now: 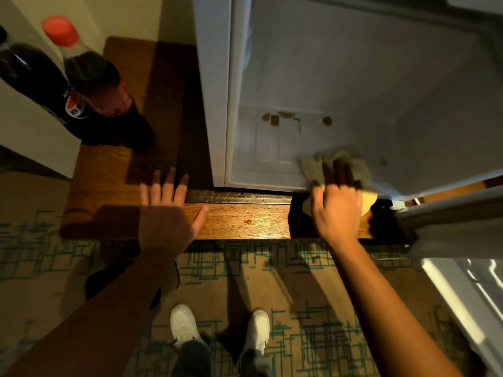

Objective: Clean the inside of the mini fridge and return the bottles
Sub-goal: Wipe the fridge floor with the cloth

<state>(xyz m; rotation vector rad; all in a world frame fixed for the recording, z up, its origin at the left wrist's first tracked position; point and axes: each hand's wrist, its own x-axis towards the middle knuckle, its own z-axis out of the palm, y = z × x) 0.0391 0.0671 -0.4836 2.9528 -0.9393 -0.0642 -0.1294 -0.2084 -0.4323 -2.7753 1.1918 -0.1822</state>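
The white mini fridge (353, 77) stands open on a wooden shelf (245, 221), its floor marked with several brown stains (275, 121). My right hand (337, 208) presses a pale cloth (334, 159) flat against the fridge floor at the front edge, fingers over the cloth. My left hand (166, 213) hovers over the wooden shelf left of the fridge, fingers spread, holding nothing. Two dark soda bottles stand on the shelf at the left: one with a red cap (92, 74) and one with a blue and red label (40, 80).
The fridge door (462, 268) hangs open at the lower right. A white cabinet panel (24, 126) borders the bottles on the left. Patterned carpet (285, 281) lies below, with my white shoes (185, 325) on it. A small drop marks the wood near the front edge.
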